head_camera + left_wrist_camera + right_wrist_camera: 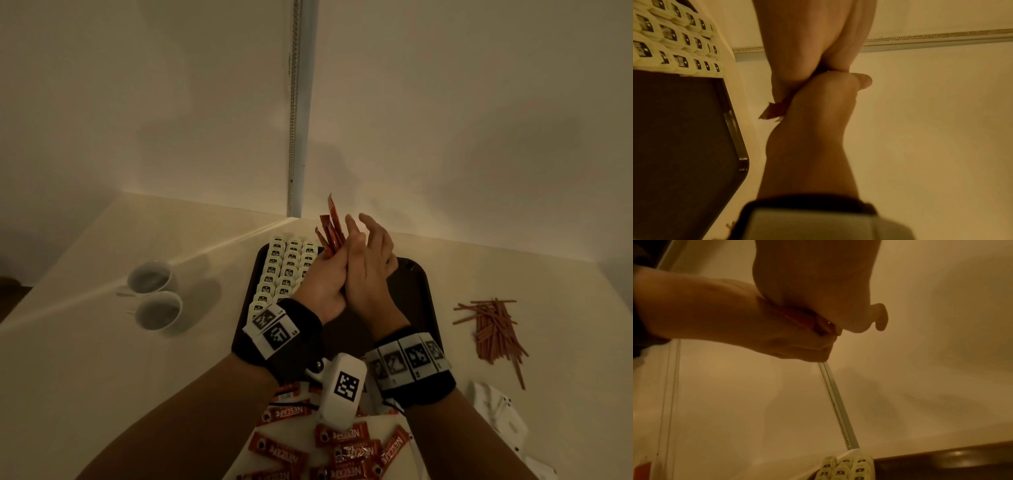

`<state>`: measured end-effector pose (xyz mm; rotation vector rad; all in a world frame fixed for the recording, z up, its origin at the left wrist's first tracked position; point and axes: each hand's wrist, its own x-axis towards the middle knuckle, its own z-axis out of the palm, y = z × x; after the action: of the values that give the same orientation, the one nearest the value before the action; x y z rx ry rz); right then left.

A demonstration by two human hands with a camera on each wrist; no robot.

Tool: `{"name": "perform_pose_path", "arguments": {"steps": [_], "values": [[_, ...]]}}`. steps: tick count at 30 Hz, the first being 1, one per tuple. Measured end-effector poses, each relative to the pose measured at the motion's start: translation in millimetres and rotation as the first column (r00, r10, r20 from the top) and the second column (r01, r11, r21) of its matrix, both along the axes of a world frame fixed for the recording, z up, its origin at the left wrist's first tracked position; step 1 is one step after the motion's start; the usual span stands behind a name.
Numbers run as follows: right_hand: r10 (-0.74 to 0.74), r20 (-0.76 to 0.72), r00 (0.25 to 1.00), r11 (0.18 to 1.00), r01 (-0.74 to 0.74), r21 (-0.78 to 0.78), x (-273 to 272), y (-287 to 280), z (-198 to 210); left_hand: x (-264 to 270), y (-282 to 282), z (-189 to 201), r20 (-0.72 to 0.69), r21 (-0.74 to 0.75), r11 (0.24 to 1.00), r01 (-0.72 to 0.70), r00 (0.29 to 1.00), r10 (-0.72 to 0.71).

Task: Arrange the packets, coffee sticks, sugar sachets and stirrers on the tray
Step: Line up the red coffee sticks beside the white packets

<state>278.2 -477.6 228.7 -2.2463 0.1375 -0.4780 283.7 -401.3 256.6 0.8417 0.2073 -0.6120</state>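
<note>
Over the dark tray (418, 298) both hands meet around a bundle of red-brown sticks (330, 233) that stands upright. My left hand (322, 274) grips the bundle's lower part. My right hand (368, 253) presses its palm against the bundle from the right, fingers mostly straight and pointing up. In the left wrist view the sticks' lower ends (772, 112) poke out between the two hands. Rows of white packets (284, 270) fill the tray's left side. Red coffee sachets (342, 445) lie scattered at the near edge. A pile of stirrers (493, 329) lies right of the tray.
Two white cups (156, 294) stand on the table left of the tray. White wrappers (496, 411) lie at the near right. A wall corner with a metal strip (296, 137) rises just behind the tray. The tray's right half shows bare.
</note>
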Motion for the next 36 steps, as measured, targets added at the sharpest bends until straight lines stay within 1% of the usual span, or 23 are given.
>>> {"name": "perform_pose_path", "arguments": {"steps": [2, 4, 6, 7, 9, 10, 11, 12, 14, 16, 17, 19, 20, 21, 22, 23, 24, 25, 28, 30, 34, 36], "values": [[-0.026, -0.028, 0.999, 0.999, 0.025, -0.026, 2.0, 2.1, 2.4, 0.1, 1.3, 0.8, 0.016, -0.015, 1.000, 0.024, 1.000, -0.023], [-0.029, 0.017, 0.999, 0.998, 0.030, -0.053, 4.6, 0.0, 6.6, 1.6, 2.5, 0.4, 0.032, -0.003, 0.997, 0.075, 0.997, -0.075], [0.074, 0.086, 0.993, 0.997, -0.072, -0.027, 12.2, -11.1, 14.0, 1.4, 4.8, -1.7, 0.051, 0.066, 0.986, 0.152, 0.987, -0.155], [0.145, 0.083, 0.986, 0.989, -0.147, 0.021, 17.3, -19.3, 19.9, 0.2, 6.5, -1.7, 0.056, 0.116, 0.973, 0.201, 0.977, -0.208], [0.303, -0.021, 0.953, 0.934, -0.293, 0.204, 24.8, -33.7, 35.5, -1.0, 10.6, -3.0, 0.044, 0.172, 0.938, 0.300, 0.949, -0.312], [0.382, -0.081, 0.921, 0.896, -0.347, 0.275, 27.6, -38.6, 41.3, -0.5, 13.2, -2.8, 0.037, 0.175, 0.924, 0.340, 0.936, -0.351], [0.444, -0.135, 0.886, 0.869, -0.390, 0.304, 28.5, -40.8, 44.1, 0.0, 15.8, -1.6, 0.034, 0.173, 0.915, 0.365, 0.926, -0.376], [0.493, -0.173, 0.853, 0.849, -0.428, 0.309, 28.4, -41.3, 45.1, 1.6, 18.1, -0.7, 0.033, 0.168, 0.910, 0.378, 0.921, -0.389], [0.553, -0.200, 0.809, 0.820, -0.485, 0.303, 24.9, -39.5, 47.0, 3.6, 21.8, 1.9, 0.029, 0.148, 0.910, 0.388, 0.918, -0.396], [0.598, -0.219, 0.771, 0.798, -0.545, 0.258, 19.1, -39.9, 50.9, 4.1, 25.5, 2.4, 0.030, 0.133, 0.909, 0.394, 0.916, -0.401], [0.635, -0.242, 0.734, 0.772, -0.590, 0.236, 16.4, -41.0, 53.9, 3.8, 27.0, 1.9, 0.035, 0.132, 0.907, 0.400, 0.912, -0.408], [0.724, -0.313, 0.615, 0.688, -0.676, 0.262, 11.8, -43.1, 57.1, 4.8, 28.6, 0.1, 0.047, 0.147, 0.902, 0.406, 0.908, -0.416], [0.745, -0.370, 0.555, 0.655, -0.713, 0.248, 9.4, -43.5, 57.3, 5.6, 28.6, -0.1, 0.046, 0.143, 0.903, 0.405, 0.909, -0.415], [0.731, -0.438, 0.524, 0.641, -0.747, 0.175, 8.2, -43.7, 56.4, 6.5, 28.3, 0.1, 0.034, 0.135, 0.906, 0.401, 0.912, -0.409], [0.688, -0.505, 0.521, 0.625, -0.779, 0.049, 7.6, -44.0, 55.9, 7.7, 28.0, -0.3, 0.015, 0.137, 0.909, 0.394, 0.917, -0.399], [0.645, -0.547, 0.534, 0.608, -0.792, -0.055, 7.4, -44.5, 55.9, 8.9, 27.3, -1.2, -0.005, 0.150, 0.912, 0.381, 0.923, -0.385], [0.615, -0.568, 0.547, 0.596, -0.794, -0.120, 8.1, -44.9, 55.5, 10.3, 26.4, -2.4, -0.022, 0.170, 0.915, 0.366, 0.930, -0.368], [0.604, -0.568, 0.558, 0.592, -0.792, -0.147, 8.7, -44.8, 55.9, 11.3, 25.9, -3.4, -0.031, 0.183, 0.919, 0.350, 0.936, -0.350], [0.620, -0.509, 0.597, 0.615, -0.772, -0.157, 13.7, -43.8, 53.8, 16.5, 25.4, -7.4, -0.045, 0.165, 0.935, 0.315, 0.949, -0.312], [0.630, -0.481, 0.610, 0.620, -0.768, -0.161, 17.1, -42.7, 51.8, 19.3, 27.7, -7.6, -0.061, 0.134, 0.935, 0.329, 0.944, -0.324], [0.655, -0.464, 0.596, 0.621, -0.775, -0.119, 24.1, -42.6, 46.4, 21.9, 35.1, -11.0, -0.062, 0.179, 0.908, 0.380, 0.925, -0.375], [0.678, -0.471, 0.564, 0.640, -0.768, 0.003, 25.3, -43.4, 45.9, 23.1, 37.3, -13.6, -0.060, 0.179, 0.918, 0.354, 0.935, -0.349]]}}
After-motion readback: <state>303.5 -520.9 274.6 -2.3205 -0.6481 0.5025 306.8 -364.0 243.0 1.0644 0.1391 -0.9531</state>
